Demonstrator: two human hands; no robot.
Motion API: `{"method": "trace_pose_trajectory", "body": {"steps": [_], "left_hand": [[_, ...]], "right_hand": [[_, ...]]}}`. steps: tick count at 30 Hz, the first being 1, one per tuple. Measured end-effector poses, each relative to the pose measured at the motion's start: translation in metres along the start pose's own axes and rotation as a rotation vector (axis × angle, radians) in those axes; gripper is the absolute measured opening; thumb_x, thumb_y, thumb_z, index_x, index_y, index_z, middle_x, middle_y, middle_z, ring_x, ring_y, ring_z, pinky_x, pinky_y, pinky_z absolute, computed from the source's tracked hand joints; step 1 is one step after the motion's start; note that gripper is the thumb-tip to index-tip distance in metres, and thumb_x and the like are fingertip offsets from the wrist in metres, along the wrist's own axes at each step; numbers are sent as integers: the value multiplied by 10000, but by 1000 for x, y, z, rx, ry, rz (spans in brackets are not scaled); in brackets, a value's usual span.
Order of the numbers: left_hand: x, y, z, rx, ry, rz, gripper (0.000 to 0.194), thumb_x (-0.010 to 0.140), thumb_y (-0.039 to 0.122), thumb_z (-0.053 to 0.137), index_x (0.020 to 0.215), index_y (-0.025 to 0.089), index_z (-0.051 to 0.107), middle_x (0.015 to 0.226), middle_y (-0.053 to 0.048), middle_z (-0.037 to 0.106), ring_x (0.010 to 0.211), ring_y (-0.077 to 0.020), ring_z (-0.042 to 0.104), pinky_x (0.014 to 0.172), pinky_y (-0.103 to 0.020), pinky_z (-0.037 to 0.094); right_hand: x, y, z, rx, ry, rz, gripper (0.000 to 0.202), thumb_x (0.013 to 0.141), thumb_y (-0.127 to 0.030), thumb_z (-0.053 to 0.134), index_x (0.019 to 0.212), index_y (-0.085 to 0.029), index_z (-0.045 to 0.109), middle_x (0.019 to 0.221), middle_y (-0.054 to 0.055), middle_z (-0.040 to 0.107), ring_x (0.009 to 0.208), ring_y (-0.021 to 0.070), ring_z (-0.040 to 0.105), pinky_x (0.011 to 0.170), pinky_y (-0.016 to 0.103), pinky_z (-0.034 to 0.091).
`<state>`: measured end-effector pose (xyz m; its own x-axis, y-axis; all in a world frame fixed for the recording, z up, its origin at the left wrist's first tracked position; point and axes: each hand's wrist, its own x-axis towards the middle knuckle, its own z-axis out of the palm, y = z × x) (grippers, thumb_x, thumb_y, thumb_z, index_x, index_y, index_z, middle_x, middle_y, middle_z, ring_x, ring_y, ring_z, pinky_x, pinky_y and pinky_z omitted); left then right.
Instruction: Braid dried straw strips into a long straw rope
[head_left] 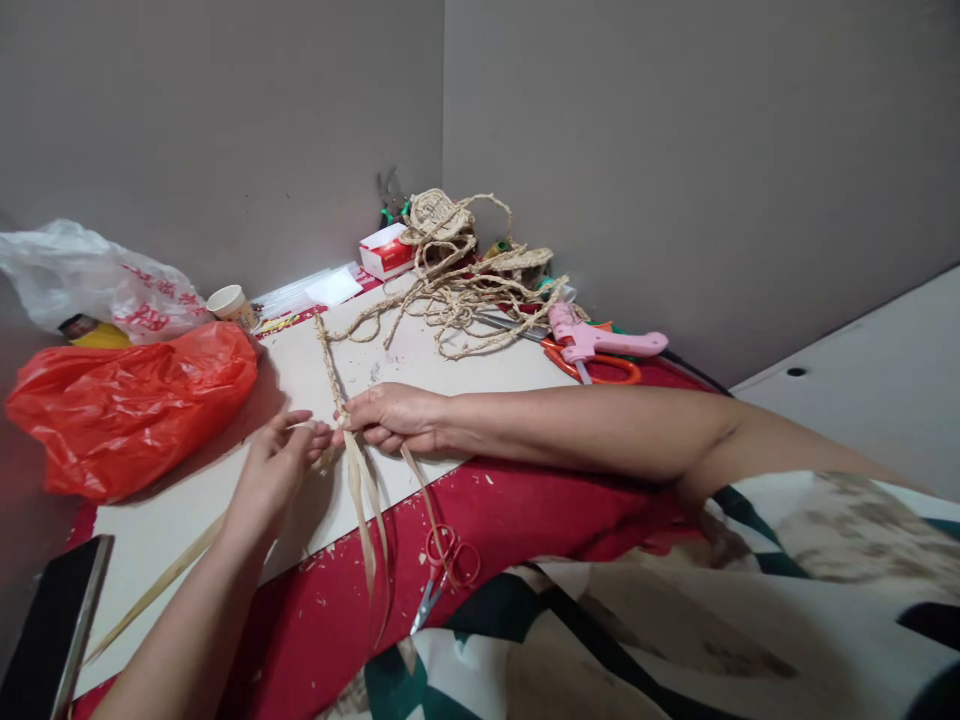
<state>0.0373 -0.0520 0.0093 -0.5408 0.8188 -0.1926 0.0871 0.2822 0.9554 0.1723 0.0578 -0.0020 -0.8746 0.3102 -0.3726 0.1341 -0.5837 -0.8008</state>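
A braided straw cord point(328, 362) runs from the far side of the white board down to my hands. My right hand point(394, 415) is closed, pinching the cord's near end between thumb and fingers. Loose flat straw strands point(361, 505) hang from that point over the board's edge, and one more comes out below my right hand. My left hand point(281, 460) is just left of the braid end, its fingers bent round a strand. That straw strand point(161, 585) trails to the lower left, partly hidden by my left forearm.
Coiled braided cord point(450, 290) lies at the back. A pink glue gun point(592, 340) rests with orange-handled scissors point(619, 370) at right. Small red scissors point(442, 570) are near my lap. A red plastic bag point(135, 410), paper cup point(231, 305) and phone point(56, 630) are at left.
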Motion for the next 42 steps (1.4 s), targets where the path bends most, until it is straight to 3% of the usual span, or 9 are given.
{"method": "trace_pose_trajectory", "body": {"steps": [3, 6, 9, 15, 19, 23, 30, 36, 42], "left_hand": [[9, 4, 15, -99, -198, -95, 208, 663, 331, 645, 736, 158, 557, 558, 23, 525, 478, -84, 466, 484, -192, 373], [11, 5, 23, -72, -297, -108, 252, 702, 347, 593, 564, 169, 482, 446, 70, 338, 381, -48, 266, 382, -175, 212], [13, 0, 21, -33, -338, -108, 234, 739, 315, 560, 577, 149, 537, 455, 79, 286, 387, -37, 191, 376, -169, 129], [24, -11, 13, 19, -438, -135, 269, 797, 316, 515, 618, 135, 601, 495, 68, 284, 408, -40, 184, 382, -170, 121], [25, -9, 9, 22, -528, -184, 312, 820, 384, 522, 669, 134, 632, 490, 88, 212, 409, -45, 140, 376, -174, 105], [23, -6, 11, -39, -543, -240, 316, 775, 426, 606, 631, 145, 602, 469, 102, 196, 411, -40, 102, 372, -171, 93], [18, -10, 16, -82, -408, -240, 285, 730, 389, 660, 606, 153, 557, 449, 79, 312, 390, -27, 163, 377, -157, 103], [18, -16, 16, -72, -379, -203, 274, 757, 362, 643, 605, 164, 529, 449, 86, 302, 369, -31, 188, 366, -157, 115], [20, -21, 20, -24, -342, -105, 278, 766, 362, 644, 619, 159, 522, 499, 62, 402, 388, -31, 245, 376, -155, 145]], "right_hand": [[0, -6, -1, -23, -54, -26, 123, 828, -50, 491, 915, -136, 483, 631, -30, 606, 343, -10, 220, 317, 103, 117], [-1, -9, -4, -63, -49, -24, 440, 830, -51, 481, 1251, -147, 395, 662, -26, 623, 345, -4, 230, 329, 107, 141], [-3, -8, -9, -114, -35, -31, 679, 809, -35, 465, 1433, -145, 223, 631, -37, 605, 345, 11, 239, 334, 119, 144], [-3, -1, -13, -283, 5, -120, 809, 759, -17, 469, 1498, -111, 152, 616, -43, 599, 356, 35, 315, 348, 160, 207], [-3, 0, -13, -454, -18, -217, 822, 791, -2, 470, 1514, -46, 82, 632, -16, 620, 536, 82, 517, 577, 201, 436], [-7, 0, -8, -754, 70, -285, 807, 823, -36, 453, 1530, -79, 66, 680, -4, 627, 625, 111, 550, 657, 249, 462], [-12, -8, -12, -956, 57, -292, 714, 844, -74, 463, 1501, -18, 188, 711, 9, 645, 607, 99, 520, 608, 221, 438], [-15, -19, -22, -1217, 76, -341, 262, 841, -147, 526, 1001, -45, 707, 841, 81, 695, 686, 102, 545, 667, 216, 409], [-24, -31, -11, -1548, 185, -365, 201, 810, -154, 511, 800, -78, 697, 759, 88, 673, 641, 116, 490, 623, 245, 347]]}}
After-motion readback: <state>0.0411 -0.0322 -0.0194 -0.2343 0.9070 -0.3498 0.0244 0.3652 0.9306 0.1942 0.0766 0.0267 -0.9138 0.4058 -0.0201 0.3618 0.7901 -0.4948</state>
